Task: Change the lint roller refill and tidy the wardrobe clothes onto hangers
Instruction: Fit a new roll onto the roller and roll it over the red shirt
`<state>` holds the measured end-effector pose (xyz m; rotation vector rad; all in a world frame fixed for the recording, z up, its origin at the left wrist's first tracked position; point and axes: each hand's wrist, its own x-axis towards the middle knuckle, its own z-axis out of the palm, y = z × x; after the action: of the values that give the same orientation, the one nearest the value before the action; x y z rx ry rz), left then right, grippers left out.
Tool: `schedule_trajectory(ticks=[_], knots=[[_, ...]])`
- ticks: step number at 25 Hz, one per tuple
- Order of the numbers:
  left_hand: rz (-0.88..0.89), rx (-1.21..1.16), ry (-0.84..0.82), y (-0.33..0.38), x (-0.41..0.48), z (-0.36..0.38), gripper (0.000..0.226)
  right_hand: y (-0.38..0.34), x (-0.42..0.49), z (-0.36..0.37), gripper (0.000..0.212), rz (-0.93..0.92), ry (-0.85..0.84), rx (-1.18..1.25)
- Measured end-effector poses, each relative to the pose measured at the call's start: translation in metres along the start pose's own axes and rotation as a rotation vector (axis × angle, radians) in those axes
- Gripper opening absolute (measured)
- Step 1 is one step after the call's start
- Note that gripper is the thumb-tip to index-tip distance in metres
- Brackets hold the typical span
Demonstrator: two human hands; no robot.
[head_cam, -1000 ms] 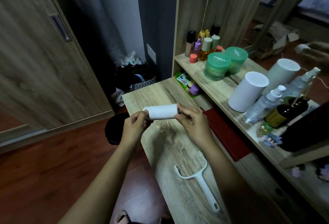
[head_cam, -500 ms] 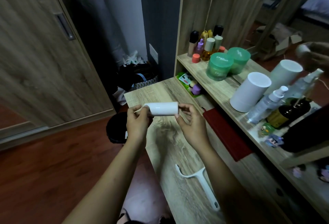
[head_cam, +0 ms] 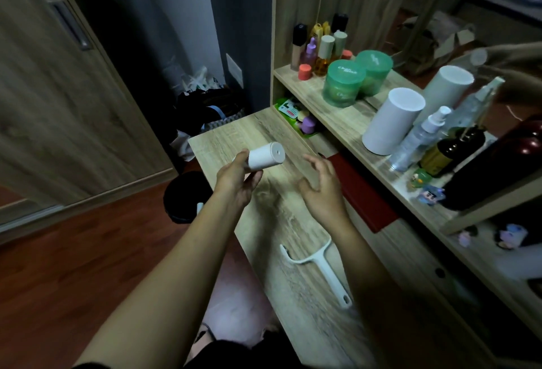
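My left hand (head_cam: 234, 179) grips a white lint roller refill (head_cam: 265, 156) by its near end, above the wooden table (head_cam: 225, 140). The roll's flat round end points up and to the right. My right hand (head_cam: 321, 191) hovers a short way to the right of the roll with fingers loosely spread, holding nothing. The white lint roller handle (head_cam: 321, 270) lies bare on the table nearer to me, below my right forearm.
A shelf (head_cam: 349, 122) on the right carries green jars (head_cam: 343, 82), a white canister (head_cam: 391, 121), spray bottles and cosmetics. A red pad (head_cam: 363, 192) lies under the shelf. A black bin (head_cam: 184, 197) stands on the floor left of the table, by the wardrobe door (head_cam: 52, 81).
My right hand has let go of the roll and drawn away to the right. My left hand has tilted the roll so its end faces up and to the right.
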<state>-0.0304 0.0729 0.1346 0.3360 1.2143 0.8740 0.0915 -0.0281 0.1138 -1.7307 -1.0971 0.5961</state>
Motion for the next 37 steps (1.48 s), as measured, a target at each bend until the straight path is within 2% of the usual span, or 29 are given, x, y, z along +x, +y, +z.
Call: schedule_trajectory(ticks=[2, 5, 7, 9, 11, 14, 18, 21, 23, 26, 31, 37], knots=[[-0.045, 0.003, -0.016, -0.006, 0.002, -0.003, 0.025, 0.035, -0.022, -0.005, 0.043, 0.205, -0.035, -0.152], [-0.091, -0.012, -0.031, -0.013, 0.003, -0.005, 0.017, 0.084, -0.068, 0.003, 0.056, 0.564, -0.064, -0.421], [-0.119, -0.022, -0.041, -0.017, 0.003, -0.004, 0.016, 0.104, -0.085, 0.012, 0.059, 0.636, -0.058, -0.541], [-0.14, -0.018, -0.055, -0.02, 0.002, -0.003, 0.016, 0.112, -0.088, 0.018, 0.052, 0.668, -0.077, -0.463], [-0.156, -0.017, -0.072, -0.022, 0.0, -0.002, 0.016, 0.111, -0.085, 0.021, 0.045, 0.699, -0.171, -0.381], [-0.161, -0.018, -0.091, -0.018, -0.003, -0.005, 0.013, 0.094, -0.077, 0.015, 0.041, 0.662, -0.216, -0.348], [-0.15, 0.034, -0.066, -0.008, 0.0, -0.017, 0.012, 0.048, -0.05, -0.003, 0.028, 0.421, -0.18, -0.229], [-0.112, 0.129, -0.083, 0.001, 0.001, -0.022, 0.01, 0.016, -0.028, -0.018, 0.034, 0.273, -0.26, -0.106], [-0.091, 0.213, -0.125, 0.004, 0.0, -0.023, 0.006, 0.005, -0.019, -0.023, 0.039, 0.218, -0.295, -0.131], [-0.036, 0.304, -0.182, 0.002, -0.001, -0.022, 0.019, 0.005, -0.01, -0.022, 0.035, 0.177, -0.35, -0.131], [0.06, 0.404, -0.274, -0.008, 0.004, -0.022, 0.022, 0.012, -0.004, -0.017, 0.045, 0.171, -0.363, -0.177], [0.106, 0.459, -0.356, -0.018, 0.003, -0.026, 0.026, 0.016, -0.003, -0.015, 0.035, 0.174, -0.357, -0.135]])
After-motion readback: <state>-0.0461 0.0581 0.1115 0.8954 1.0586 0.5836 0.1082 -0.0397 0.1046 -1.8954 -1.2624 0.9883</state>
